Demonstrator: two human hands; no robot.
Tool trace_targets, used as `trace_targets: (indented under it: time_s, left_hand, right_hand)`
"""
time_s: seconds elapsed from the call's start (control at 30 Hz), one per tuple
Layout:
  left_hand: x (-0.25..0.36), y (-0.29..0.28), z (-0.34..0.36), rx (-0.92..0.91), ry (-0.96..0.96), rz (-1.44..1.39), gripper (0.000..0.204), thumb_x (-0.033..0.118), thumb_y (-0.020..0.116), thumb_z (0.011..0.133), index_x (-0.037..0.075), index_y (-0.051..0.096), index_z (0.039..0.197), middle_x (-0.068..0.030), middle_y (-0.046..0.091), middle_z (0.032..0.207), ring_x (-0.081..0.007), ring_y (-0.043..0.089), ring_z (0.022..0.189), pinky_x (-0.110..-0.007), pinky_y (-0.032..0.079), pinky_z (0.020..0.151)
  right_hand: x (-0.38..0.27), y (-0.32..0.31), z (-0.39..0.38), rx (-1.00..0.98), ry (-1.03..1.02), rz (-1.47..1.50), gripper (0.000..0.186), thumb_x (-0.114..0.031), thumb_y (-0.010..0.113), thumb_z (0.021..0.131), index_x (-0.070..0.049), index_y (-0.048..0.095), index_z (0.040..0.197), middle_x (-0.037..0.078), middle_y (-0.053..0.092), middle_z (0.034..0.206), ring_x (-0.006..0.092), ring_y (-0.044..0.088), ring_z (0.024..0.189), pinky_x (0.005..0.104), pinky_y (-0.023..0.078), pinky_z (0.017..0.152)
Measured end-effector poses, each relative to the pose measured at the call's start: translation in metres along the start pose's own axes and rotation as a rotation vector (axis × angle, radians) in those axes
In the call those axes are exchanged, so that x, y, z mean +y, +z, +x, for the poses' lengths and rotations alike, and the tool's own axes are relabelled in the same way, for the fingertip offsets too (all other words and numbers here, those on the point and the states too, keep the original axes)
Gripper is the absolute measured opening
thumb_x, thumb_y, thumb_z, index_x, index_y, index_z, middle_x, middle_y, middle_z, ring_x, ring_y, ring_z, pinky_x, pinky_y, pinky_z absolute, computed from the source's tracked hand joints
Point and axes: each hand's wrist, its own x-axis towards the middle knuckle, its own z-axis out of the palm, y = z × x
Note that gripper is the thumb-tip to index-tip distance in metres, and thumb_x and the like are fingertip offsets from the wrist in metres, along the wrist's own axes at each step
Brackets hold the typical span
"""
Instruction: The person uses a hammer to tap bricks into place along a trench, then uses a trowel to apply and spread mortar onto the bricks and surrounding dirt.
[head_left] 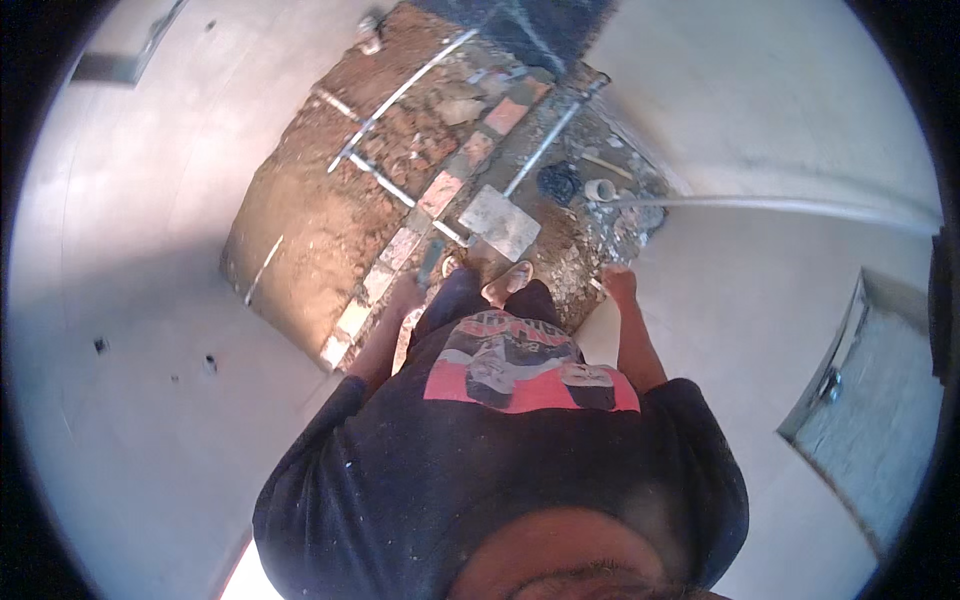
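My left hand (408,293) is closed at the near end of the brick row, beside my left leg. From it points a trowel (430,262) with a flat, grey-green blade, small and blurred in view. My right hand (619,282) is closed out to the right, over the rubble. A small pale end (597,285) shows at its fingers, too little to name. Between the hands are my feet, in sandals. A row of reddish bricks (440,194) with grey mortar joints runs diagonally across the soil. A grey slab (500,222) lies just ahead of my feet.
White pipes (415,92) lie or stick up across the brown soil (300,230), another (550,138) right of the bricks. A black round container (558,184) and a white cup-like piece (600,190) sit by the rubble. Pale walls surround the pit; a door (870,400) stands right.
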Motion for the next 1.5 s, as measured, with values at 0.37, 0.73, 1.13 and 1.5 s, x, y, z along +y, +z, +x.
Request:
trace_targets:
  time_s: [0.37, 0.73, 1.13, 1.5]
  left_hand:
    - [0.107, 0.146, -0.069, -0.220, -0.138, 0.014, 0.046, 0.031, 0.068, 0.079, -0.001, 0.061, 0.111, -0.0272, 0.063, 0.107, -0.0415, 0.061, 0.105, -0.047, 0.049, 0.088]
    - [0.103, 0.274, 0.005, 0.105, -0.412, -0.288, 0.037, 0.030, 0.067, 0.084, -0.001, 0.062, 0.104, -0.0248, 0.065, 0.097, -0.0358, 0.065, 0.098, -0.046, 0.049, 0.085]
    - [0.037, 0.295, 0.241, 0.434, -0.340, -0.550, 0.036, 0.031, 0.065, 0.089, 0.000, 0.062, 0.106, -0.0132, 0.066, 0.075, -0.0205, 0.068, 0.067, -0.038, 0.053, 0.061]
    - [0.062, 0.293, 0.257, 0.784, -0.063, -0.635, 0.035, 0.031, 0.065, 0.091, 0.000, 0.057, 0.105, -0.0070, 0.059, 0.077, -0.0155, 0.056, 0.069, -0.036, 0.047, 0.064]
  right_hand:
    - [0.036, -0.167, 0.022, -0.355, -0.100, -0.524, 0.016, -0.020, 0.061, 0.085, -0.006, 0.069, 0.085, 0.003, 0.066, 0.070, 0.0135, 0.062, 0.058, 0.0301, 0.050, 0.051]
    - [0.130, -0.173, 0.287, -0.652, -0.646, -1.256, 0.021, -0.030, 0.066, 0.079, -0.009, 0.069, 0.078, 0.008, 0.068, 0.070, 0.0241, 0.067, 0.062, 0.0402, 0.053, 0.055]
    - [0.379, -0.072, 0.522, -0.175, -0.959, -1.232, 0.019, -0.025, 0.053, 0.089, -0.016, 0.070, 0.087, 0.013, 0.065, 0.075, 0.0307, 0.065, 0.066, 0.0477, 0.051, 0.059]
    - [0.440, 0.038, 0.580, -0.116, -0.877, -1.051, 0.040, -0.042, 0.050, 0.095, -0.007, 0.068, 0.101, 0.015, 0.065, 0.073, 0.0325, 0.062, 0.062, 0.0481, 0.048, 0.055]
